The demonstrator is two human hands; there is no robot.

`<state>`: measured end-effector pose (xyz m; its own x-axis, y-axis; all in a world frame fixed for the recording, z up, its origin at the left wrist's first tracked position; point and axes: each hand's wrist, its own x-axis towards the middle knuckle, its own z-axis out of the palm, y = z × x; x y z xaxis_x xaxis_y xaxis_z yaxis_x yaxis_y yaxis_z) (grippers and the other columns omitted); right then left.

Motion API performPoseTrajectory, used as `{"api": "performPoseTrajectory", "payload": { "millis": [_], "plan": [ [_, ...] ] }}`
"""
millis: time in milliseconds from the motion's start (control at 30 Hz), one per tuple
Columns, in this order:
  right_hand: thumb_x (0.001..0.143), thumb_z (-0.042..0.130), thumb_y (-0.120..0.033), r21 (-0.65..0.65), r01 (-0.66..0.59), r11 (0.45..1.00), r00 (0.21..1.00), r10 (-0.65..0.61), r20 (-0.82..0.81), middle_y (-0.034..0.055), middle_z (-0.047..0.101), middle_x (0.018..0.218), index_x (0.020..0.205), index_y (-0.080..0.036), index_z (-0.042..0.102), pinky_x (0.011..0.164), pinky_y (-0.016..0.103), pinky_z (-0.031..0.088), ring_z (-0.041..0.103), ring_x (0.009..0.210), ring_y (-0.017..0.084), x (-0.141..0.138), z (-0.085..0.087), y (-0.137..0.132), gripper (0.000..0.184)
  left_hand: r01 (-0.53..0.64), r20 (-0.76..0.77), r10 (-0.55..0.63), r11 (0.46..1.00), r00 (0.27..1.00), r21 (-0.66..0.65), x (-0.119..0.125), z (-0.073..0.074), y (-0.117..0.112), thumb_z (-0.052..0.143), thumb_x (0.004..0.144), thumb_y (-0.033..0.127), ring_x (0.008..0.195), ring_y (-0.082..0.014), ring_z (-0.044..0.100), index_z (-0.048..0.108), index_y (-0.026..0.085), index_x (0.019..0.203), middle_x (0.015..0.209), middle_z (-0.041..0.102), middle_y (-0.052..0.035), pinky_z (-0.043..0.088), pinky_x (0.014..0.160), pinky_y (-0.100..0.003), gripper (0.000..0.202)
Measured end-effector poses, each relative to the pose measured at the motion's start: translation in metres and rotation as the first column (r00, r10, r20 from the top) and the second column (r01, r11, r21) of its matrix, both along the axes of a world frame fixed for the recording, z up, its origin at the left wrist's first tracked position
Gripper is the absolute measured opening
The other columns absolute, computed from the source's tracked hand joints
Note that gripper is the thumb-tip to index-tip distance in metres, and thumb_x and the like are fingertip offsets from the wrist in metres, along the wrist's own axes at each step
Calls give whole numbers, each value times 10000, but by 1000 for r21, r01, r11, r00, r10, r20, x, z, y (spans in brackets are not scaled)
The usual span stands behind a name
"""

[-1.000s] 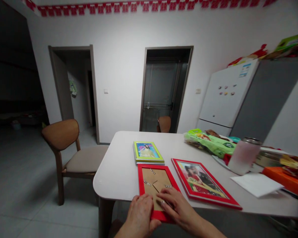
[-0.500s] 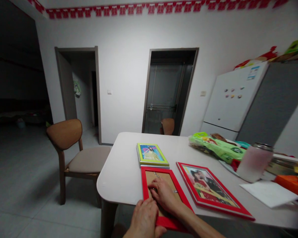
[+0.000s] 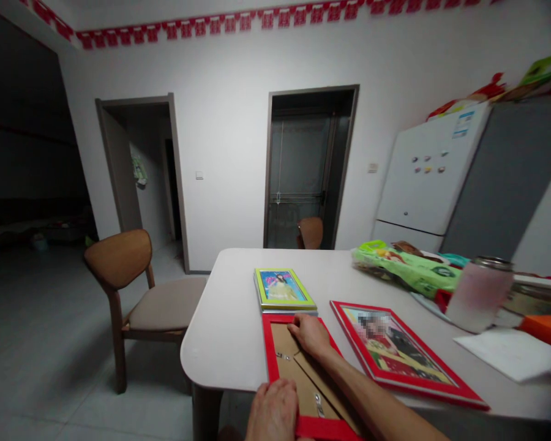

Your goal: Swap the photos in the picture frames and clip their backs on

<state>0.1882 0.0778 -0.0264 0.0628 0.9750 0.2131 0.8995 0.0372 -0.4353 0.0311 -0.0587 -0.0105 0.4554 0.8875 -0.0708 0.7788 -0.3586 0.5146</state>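
A red picture frame (image 3: 270, 349) lies face down at the table's near edge, its brown backing board (image 3: 287, 373) showing with small metal fittings on it. My left hand (image 3: 274, 411) is closed around the frame's near left edge, thumb mostly hidden. My right hand (image 3: 311, 335) rests on the far end of the backing, fingers curled in at the inner border; what they pinch, if anything, is hidden. A dark slanting line crosses the board below the right wrist. Beyond it lies a yellow-green picture frame (image 3: 285, 303), face up. To the right is another red frame (image 3: 411, 358), picture side up.
On the table's (image 3: 224, 318) right side are a green plastic package (image 3: 408, 269), a pinkish jar (image 3: 480, 294), a white sheet (image 3: 514, 352) and an orange item (image 3: 546, 331). A wooden chair (image 3: 165, 306) stands at the left. A fridge (image 3: 431, 177) stands behind.
My right hand has moved from the middle of the backing to its far end. My left hand keeps its grip on the near left edge. The view has shifted slightly.
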Motion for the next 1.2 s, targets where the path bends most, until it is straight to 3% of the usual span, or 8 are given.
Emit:
{"api": "performPoseTrajectory", "payload": {
  "millis": [467,600,700,833,933,1033,1100,1200],
  "plan": [
    [746,345,-383,106,-14,994,891,61,-450,57,623,736,798,-139,588,560,226,405,559,656,144,62,31,-60,348,157,-27,-155,967,988,199,25,-4,17,534,633,150,1178,-258,320,446,91,1127,1263,397,-138,214,1003,-419,505],
    [728,383,-430,-71,29,997,437,-77,-896,50,600,693,849,-146,554,461,206,375,524,516,103,59,25,-103,353,-52,331,-51,954,942,294,29,32,8,485,602,127,1117,-242,398,370,81,1178,1200,460,-139,293,962,-373,589],
    [695,429,-522,-148,-304,941,42,-141,-989,49,613,682,894,-161,563,465,222,390,546,517,115,20,18,-127,434,-226,724,-7,948,690,225,52,45,-2,447,686,198,1033,-223,479,397,142,1143,1085,543,-102,372,885,-340,463],
    [632,570,-437,118,-145,982,-349,61,-935,31,645,709,849,-159,586,621,248,440,590,655,148,0,21,-133,352,-228,929,3,970,369,87,86,52,-6,554,653,259,1005,-237,502,450,161,1040,1039,565,-100,400,840,-311,412],
    [632,589,-355,91,18,996,-261,93,-961,27,660,706,821,-165,577,630,272,455,605,662,166,43,30,-124,269,-129,980,31,992,196,-6,100,62,5,594,638,252,990,-214,516,367,182,1068,1060,555,-96,399,839,-305,491],
    [679,508,-364,-10,37,999,89,-13,-996,49,668,691,849,-161,570,601,310,465,615,625,191,112,39,-108,272,20,982,150,988,115,-154,113,64,24,587,644,277,904,-206,566,303,181,1084,1032,573,-111,425,795,-321,533],
    [703,448,-350,-50,132,990,462,-106,-881,48,674,708,828,-165,580,599,292,467,619,636,182,155,43,-96,259,107,959,215,965,186,-238,127,54,36,581,629,302,835,-210,594,314,154,1062,995,592,-132,444,746,-317,529],
    [673,468,-312,-65,187,980,598,-166,-784,58,680,724,775,-150,604,606,279,462,618,654,189,202,44,-82,235,124,913,241,948,329,-295,152,28,50,544,625,288,815,-205,602,351,125,1024,981,600,-150,451,709,-289,472]
  ]
}}
